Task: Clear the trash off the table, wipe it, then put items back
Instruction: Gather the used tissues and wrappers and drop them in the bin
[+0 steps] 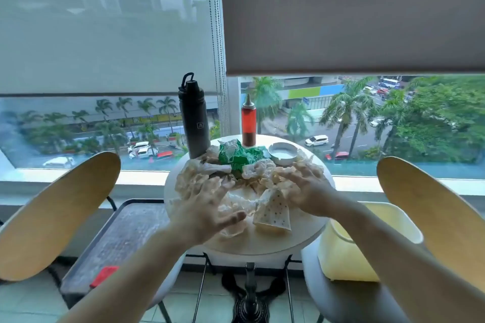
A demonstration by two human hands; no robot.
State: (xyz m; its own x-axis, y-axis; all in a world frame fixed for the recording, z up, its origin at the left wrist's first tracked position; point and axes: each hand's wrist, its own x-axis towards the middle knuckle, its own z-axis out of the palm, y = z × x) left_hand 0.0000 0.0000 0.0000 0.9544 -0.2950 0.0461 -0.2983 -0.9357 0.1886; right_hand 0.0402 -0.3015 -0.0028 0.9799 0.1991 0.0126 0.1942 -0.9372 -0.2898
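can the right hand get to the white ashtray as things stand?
Probably yes. The right hand hovers open over the crumpled paper trash, and the ashtray sits just beyond its fingertips, top uncovered, nothing standing between them. The sauce bottle stands off to the side.

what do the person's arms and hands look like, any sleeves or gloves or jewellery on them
Both forearms are bare as far as the view shows, with no sleeve edge in sight. The left hand and the right hand wear no gloves. No watch, bracelet or band shows at either wrist. No ring stands out, though the fingers are somewhat blurred, so a thin one could be missed.
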